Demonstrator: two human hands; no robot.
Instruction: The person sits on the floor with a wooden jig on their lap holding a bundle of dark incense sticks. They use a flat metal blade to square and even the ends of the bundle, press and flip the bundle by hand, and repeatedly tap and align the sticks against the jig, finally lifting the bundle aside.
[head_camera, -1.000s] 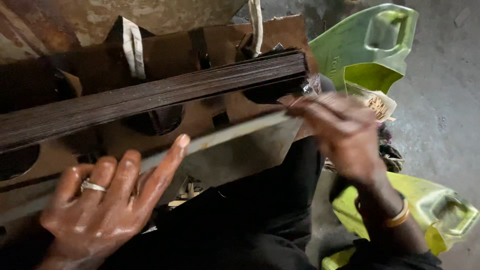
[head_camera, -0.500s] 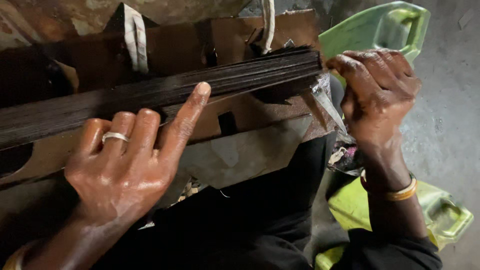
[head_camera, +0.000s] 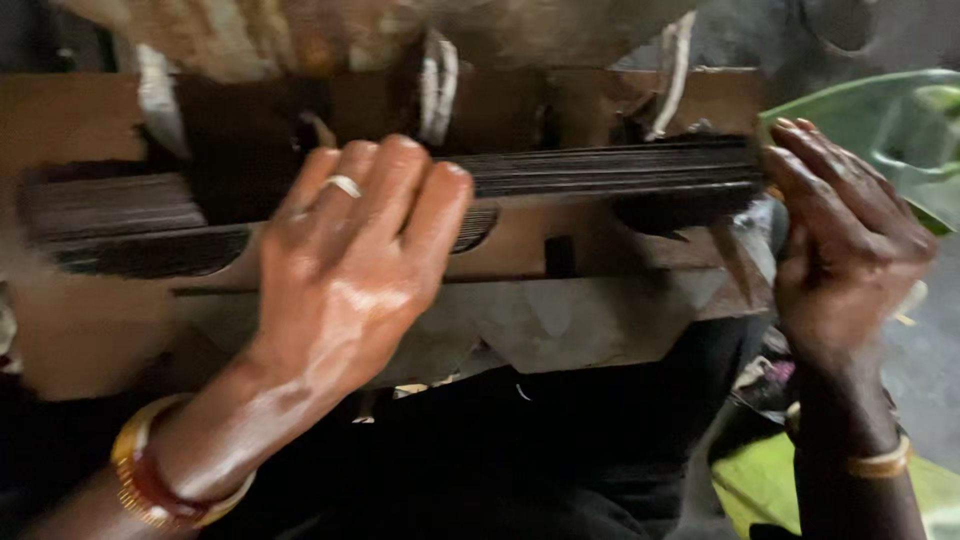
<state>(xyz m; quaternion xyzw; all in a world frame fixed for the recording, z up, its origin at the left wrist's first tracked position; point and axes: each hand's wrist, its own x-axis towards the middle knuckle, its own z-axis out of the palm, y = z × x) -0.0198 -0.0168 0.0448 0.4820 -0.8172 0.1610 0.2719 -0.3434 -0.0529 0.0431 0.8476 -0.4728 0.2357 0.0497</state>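
Observation:
A long bundle of thin dark sticks (head_camera: 610, 170) lies across a worn wooden frame (head_camera: 610, 255) in front of me. My left hand (head_camera: 350, 260), with a ring on one finger, rests palm down on the middle of the bundle, fingers together over the sticks. My right hand (head_camera: 840, 250) stands upright at the bundle's right end, its fingertips pressed flat against the stick ends. Neither hand wraps around anything. Bangles show on both wrists.
White cloth straps (head_camera: 440, 75) hang from the frame's top. A green plastic can (head_camera: 900, 130) stands at the far right, another yellow-green one (head_camera: 760, 480) lower right. My dark clothing (head_camera: 520, 460) fills the bottom of the view.
My left hand has slid up from below the frame onto the stick bundle. My right hand has shifted from pinching near the bundle's end to pressing flat against it.

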